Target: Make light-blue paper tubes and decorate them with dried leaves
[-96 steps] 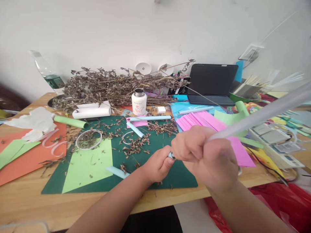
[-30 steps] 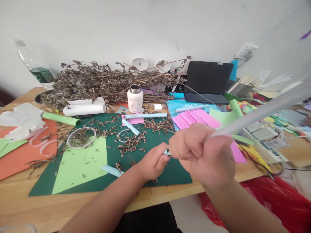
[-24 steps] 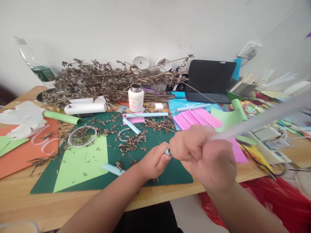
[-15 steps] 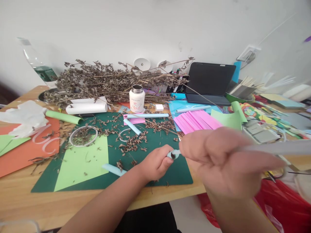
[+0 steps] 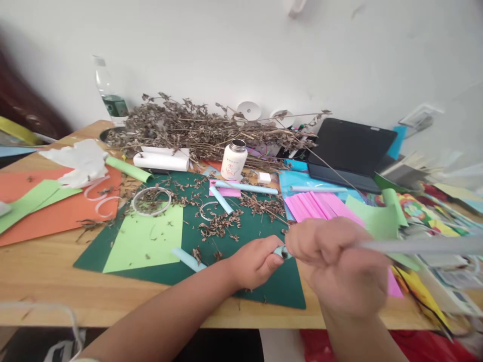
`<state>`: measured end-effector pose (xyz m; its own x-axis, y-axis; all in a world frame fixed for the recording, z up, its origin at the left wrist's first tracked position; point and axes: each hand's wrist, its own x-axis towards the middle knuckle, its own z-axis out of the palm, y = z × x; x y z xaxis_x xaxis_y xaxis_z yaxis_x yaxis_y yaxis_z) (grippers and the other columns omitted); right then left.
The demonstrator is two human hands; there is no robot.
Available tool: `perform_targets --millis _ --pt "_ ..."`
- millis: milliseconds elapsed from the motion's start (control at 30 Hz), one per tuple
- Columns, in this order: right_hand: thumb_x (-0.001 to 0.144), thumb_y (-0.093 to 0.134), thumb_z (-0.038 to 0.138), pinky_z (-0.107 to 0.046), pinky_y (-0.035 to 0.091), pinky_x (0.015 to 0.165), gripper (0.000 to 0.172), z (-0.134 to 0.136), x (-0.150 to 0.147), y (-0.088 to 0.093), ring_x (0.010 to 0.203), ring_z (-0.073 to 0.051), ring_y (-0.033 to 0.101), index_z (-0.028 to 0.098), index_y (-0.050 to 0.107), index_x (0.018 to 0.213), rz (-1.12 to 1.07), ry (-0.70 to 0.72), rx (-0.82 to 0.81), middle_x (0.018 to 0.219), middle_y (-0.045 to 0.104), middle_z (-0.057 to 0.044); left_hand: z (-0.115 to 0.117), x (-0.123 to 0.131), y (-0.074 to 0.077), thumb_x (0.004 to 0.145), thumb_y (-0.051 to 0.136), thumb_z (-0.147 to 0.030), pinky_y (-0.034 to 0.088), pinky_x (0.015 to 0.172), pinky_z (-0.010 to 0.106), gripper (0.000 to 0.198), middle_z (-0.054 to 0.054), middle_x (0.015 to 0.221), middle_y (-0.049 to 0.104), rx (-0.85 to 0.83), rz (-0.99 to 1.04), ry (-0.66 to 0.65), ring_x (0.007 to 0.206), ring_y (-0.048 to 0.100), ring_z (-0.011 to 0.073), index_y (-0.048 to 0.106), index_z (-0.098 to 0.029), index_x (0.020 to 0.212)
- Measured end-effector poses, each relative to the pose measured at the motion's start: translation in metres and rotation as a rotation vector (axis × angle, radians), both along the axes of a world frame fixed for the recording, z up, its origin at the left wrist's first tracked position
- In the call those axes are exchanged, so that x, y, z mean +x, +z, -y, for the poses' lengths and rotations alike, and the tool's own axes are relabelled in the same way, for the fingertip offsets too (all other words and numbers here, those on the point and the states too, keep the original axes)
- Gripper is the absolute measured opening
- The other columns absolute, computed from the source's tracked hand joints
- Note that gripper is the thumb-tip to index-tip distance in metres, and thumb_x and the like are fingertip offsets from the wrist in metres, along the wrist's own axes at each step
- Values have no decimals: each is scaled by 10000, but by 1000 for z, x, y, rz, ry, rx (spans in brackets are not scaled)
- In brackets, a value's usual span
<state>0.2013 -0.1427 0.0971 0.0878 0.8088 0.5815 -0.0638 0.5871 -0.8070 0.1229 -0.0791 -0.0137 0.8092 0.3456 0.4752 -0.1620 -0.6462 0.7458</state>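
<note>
My left hand (image 5: 256, 264) is closed around a light blue paper tube (image 5: 282, 252), whose open end faces right with dark dried bits inside. My right hand (image 5: 339, 269), a little blurred, grips a long pale grey-white rod (image 5: 422, 245) running off to the right. The right fingers sit right at the tube's mouth and hide the rod's near tip. Below both hands lies a green cutting mat (image 5: 245, 241) strewn with crumbled dried leaves (image 5: 219, 226). Another blue paper tube (image 5: 188, 259) rests by my left forearm.
Behind the mat stand an open white bottle (image 5: 234, 161) and a heap of dried stalks (image 5: 181, 125). To the right are folded pink paper (image 5: 320, 205) and a black tablet (image 5: 349, 151). A clear tape ring (image 5: 140, 213) lies on green paper (image 5: 147, 246).
The view has swung left, so the table's things sit farther right. My right hand has come closer to the tube's mouth, and the gap between them has narrowed.
</note>
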Motion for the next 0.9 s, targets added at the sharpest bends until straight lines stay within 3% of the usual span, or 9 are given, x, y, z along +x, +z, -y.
perform_targets --millis 200,533,767,900 --pt "771 383 444 -237 204 403 373 0 3 3 421 -72 251 173 318 522 -41 24 -86 471 222 42 -1 1 -2 778 -35 -513 386 601 256 581 68 745 495 46 -24 11 650 450 137 406 -139 836" --pt "778 389 399 -250 193 400 337 4 4 3 424 -76 251 177 328 532 18 37 -73 475 231 38 -1 1 -1 780 -36 -509 377 591 254 583 71 736 493 71 -22 -11 646 449 142 406 -135 845" --pt "762 397 440 -251 193 384 383 3 4 5 413 -80 250 178 284 506 2 34 -72 465 211 37 -2 1 -2 790 -19 -498 368 581 245 552 57 718 474 55 -7 -1 624 432 131 398 -139 830" --pt "745 389 491 -243 202 377 418 3 1 7 395 -72 235 176 260 504 -11 101 -66 450 217 43 -3 2 -3 787 -16 -504 373 594 254 556 61 729 473 47 8 -16 642 438 137 400 -138 827"
